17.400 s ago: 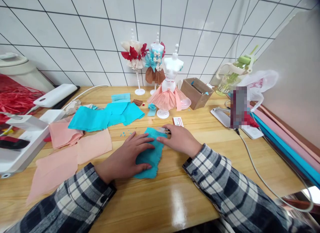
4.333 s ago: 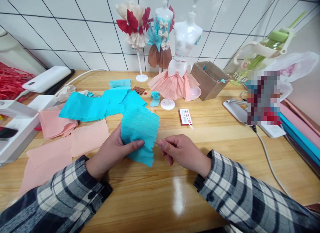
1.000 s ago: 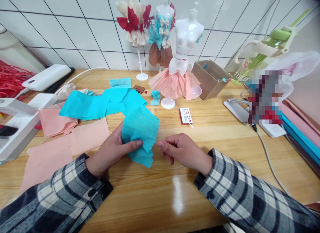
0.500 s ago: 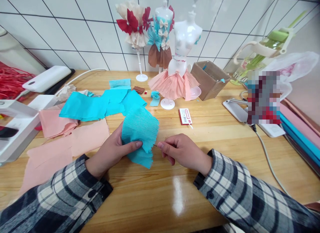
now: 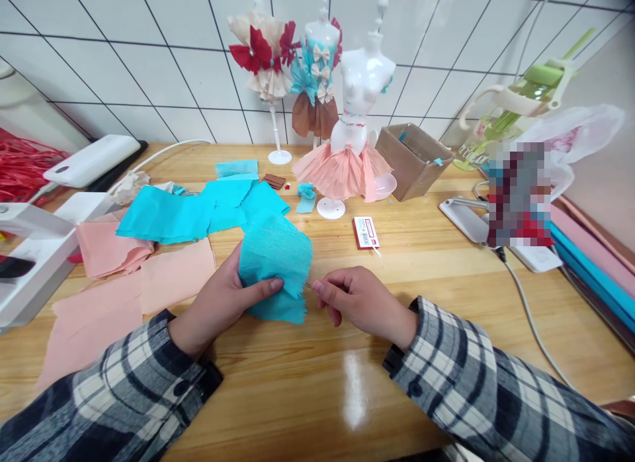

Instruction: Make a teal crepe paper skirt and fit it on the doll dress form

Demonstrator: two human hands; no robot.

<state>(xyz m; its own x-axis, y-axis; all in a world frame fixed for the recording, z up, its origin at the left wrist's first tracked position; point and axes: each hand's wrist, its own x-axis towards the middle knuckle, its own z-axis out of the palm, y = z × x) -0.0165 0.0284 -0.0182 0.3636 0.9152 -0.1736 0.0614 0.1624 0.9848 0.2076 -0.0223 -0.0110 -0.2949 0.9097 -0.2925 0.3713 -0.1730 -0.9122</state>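
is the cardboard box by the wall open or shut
Open. The top of the cardboard box is uncovered, so its inner walls show, and a small blue scrap sits at its rim.

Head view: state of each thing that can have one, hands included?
Left hand: shut on blue sheet
Right hand: pinching thin item, too small to identify
Blue sheet: held up, bent, right edge ragged
Cardboard box: open top
Front mannequin: upright, pink skirt on, chest bare
Pink sheets: lying flat, some stacked
Green-lidded bottle: lid on, straw up
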